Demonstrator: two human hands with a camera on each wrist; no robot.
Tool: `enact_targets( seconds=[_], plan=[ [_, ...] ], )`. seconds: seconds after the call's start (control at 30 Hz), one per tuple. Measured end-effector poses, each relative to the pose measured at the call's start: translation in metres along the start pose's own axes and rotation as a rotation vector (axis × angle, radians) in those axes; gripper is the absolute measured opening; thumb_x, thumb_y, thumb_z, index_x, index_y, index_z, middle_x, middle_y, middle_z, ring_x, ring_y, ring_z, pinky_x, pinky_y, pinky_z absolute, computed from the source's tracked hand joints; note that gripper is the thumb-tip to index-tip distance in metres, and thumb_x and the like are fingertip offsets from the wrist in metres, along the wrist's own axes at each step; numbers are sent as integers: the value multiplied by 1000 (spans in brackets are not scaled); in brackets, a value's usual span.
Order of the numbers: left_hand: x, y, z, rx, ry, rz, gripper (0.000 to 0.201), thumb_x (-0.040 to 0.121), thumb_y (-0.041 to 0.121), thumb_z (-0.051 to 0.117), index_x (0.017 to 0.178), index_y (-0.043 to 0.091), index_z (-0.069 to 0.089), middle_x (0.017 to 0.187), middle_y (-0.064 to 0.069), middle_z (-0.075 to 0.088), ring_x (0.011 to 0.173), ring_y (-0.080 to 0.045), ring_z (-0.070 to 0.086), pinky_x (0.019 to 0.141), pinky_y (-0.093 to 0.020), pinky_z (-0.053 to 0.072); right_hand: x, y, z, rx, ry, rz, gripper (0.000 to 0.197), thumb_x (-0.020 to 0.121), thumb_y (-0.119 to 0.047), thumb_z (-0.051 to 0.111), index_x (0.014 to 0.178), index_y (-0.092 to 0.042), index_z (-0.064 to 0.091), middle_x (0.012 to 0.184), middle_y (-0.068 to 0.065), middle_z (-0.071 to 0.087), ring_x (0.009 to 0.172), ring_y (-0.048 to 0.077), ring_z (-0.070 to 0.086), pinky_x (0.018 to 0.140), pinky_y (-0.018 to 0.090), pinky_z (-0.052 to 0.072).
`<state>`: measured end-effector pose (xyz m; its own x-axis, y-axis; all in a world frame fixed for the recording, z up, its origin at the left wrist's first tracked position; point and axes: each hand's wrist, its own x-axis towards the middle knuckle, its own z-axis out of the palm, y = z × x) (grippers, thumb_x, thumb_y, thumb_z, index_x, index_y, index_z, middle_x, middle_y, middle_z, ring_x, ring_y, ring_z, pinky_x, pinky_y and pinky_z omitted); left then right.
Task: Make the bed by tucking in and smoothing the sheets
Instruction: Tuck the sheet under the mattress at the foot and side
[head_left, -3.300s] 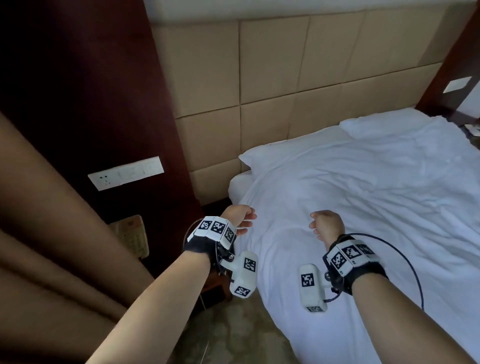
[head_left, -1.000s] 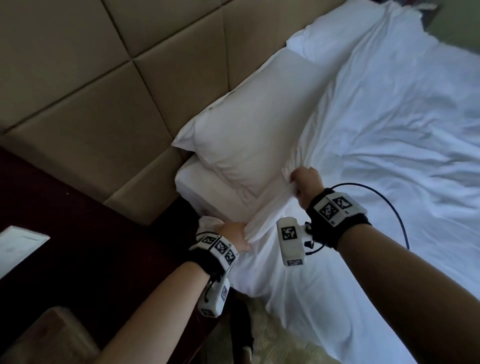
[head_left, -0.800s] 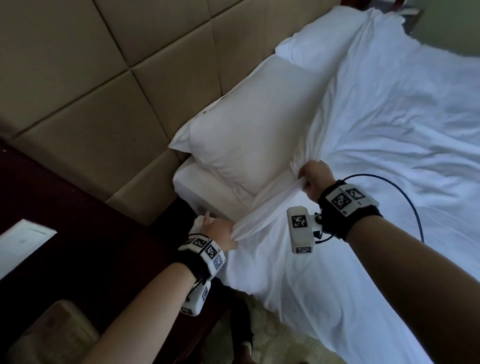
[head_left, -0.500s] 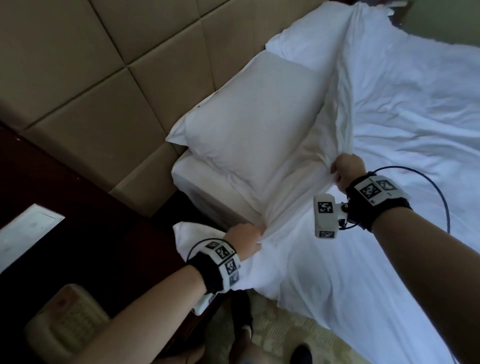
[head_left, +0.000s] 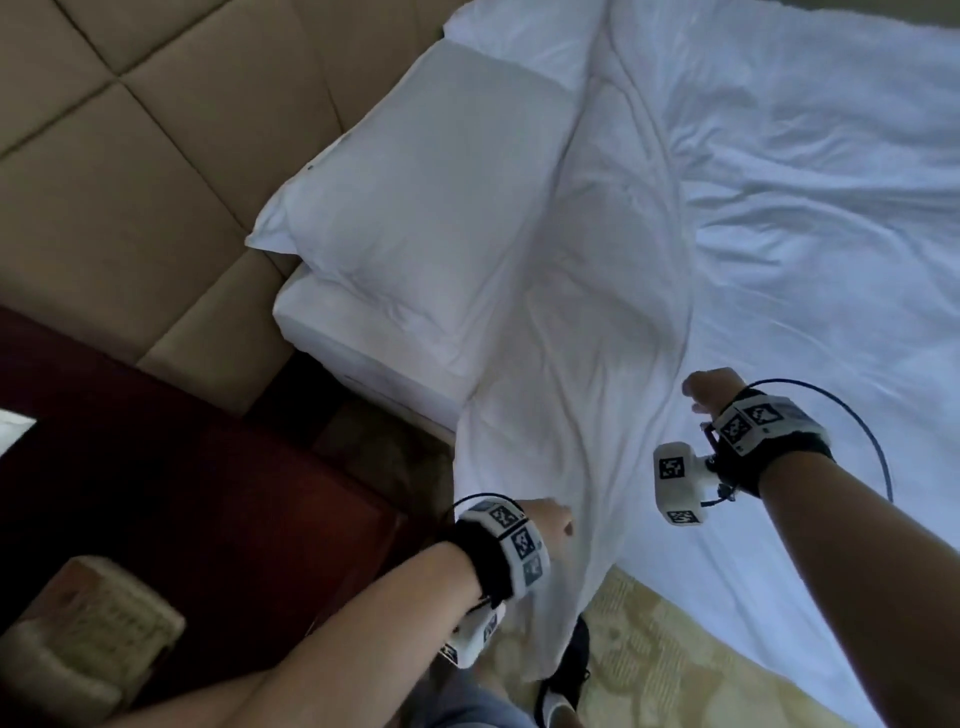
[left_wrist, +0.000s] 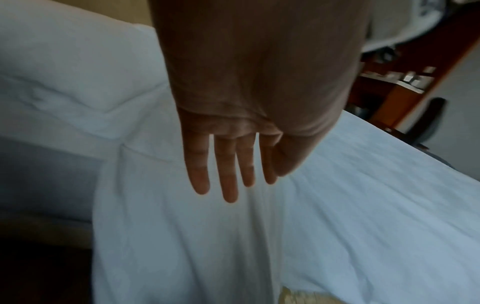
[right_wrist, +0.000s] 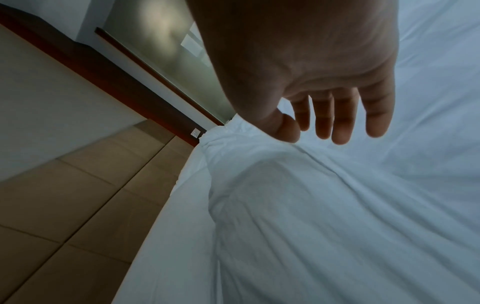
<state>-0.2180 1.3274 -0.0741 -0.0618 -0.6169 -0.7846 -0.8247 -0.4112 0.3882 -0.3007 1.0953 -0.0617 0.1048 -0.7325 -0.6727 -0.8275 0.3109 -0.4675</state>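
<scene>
We see the white sheet (head_left: 582, 322) draped over the pillow (head_left: 415, 197) and hanging off the bed's side. Our left hand (left_wrist: 233, 127) hovers by that hanging part, fingers straight and slightly apart; our right hand (right_wrist: 324, 86) hovers above the sheet, fingers relaxed, holding nothing.

We see a beige padded wall (head_left: 130, 171), a dark red nightstand (head_left: 208, 493) and yellow patterned carpet (head_left: 654, 639).
</scene>
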Motion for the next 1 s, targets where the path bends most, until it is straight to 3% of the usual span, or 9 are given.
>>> enact_targets(
  seconds=[0.13,0.23,0.37,0.53,0.67,0.73,0.8,0.87,1.0],
  plan=[
    [-2,-33,-22,-97,103,-171,34,94,2,35,122,11,53,132,-9,50,121,-24,49,99,-32,39,-14,3,3,42,-95,-2,35,96,-7,41,65,-19,30,74,0,35,83,21,43,85,34,41],
    [-13,-55,-48,-113,227,-257,33,94,3,36,120,10,55,129,-8,54,119,-23,51,95,-26,40,-16,0,2,49,-156,-57,34,96,-6,41,67,-19,32,90,12,41,80,22,45,78,30,42],
    [-25,-65,-81,-150,326,-312,30,95,7,40,120,9,56,129,-8,56,120,-23,51,96,-25,38,-19,-8,-9,71,-196,-114,5,96,-9,44,98,-12,45,105,12,45,70,16,48,56,23,40],
    [-36,-48,-128,-166,443,-299,31,94,5,40,118,10,58,124,-7,59,115,-24,55,93,-27,42,-23,-36,-38,119,-206,-153,12,99,-12,42,97,-7,52,73,7,53,59,16,46,57,24,34],
    [-31,-36,-165,-197,542,-251,31,93,4,40,116,8,60,120,-11,60,111,-27,57,90,-28,43,-12,-60,-61,42,-187,-232,16,100,-9,34,105,-9,49,71,1,52,61,14,47,57,24,36],
    [-21,-35,-187,-189,559,-235,31,93,5,40,115,8,61,119,-12,61,110,-27,57,87,-27,44,0,-75,-70,10,-158,-241,17,99,-10,36,107,-10,51,78,8,55,68,20,51,59,26,39],
    [-11,-35,-204,-203,565,-208,30,92,5,40,113,9,61,118,-12,61,109,-28,57,81,-26,43,13,-84,-74,-42,-129,-253,16,97,-10,40,91,-13,54,89,12,52,84,22,50,59,25,40],
    [14,-38,-243,-212,574,-185,29,92,5,41,111,9,63,116,-14,62,108,-29,58,76,-24,41,37,-104,-79,-57,-85,-242,31,97,-8,39,68,-19,41,83,10,49,90,20,45,60,23,40],
    [68,-41,-324,-193,626,-167,26,91,8,45,107,9,65,115,-12,63,108,-28,58,83,-26,43,89,-141,-84,-65,10,-210,38,96,-8,38,62,-22,30,100,8,42,92,19,39,80,28,36]
  ],
)
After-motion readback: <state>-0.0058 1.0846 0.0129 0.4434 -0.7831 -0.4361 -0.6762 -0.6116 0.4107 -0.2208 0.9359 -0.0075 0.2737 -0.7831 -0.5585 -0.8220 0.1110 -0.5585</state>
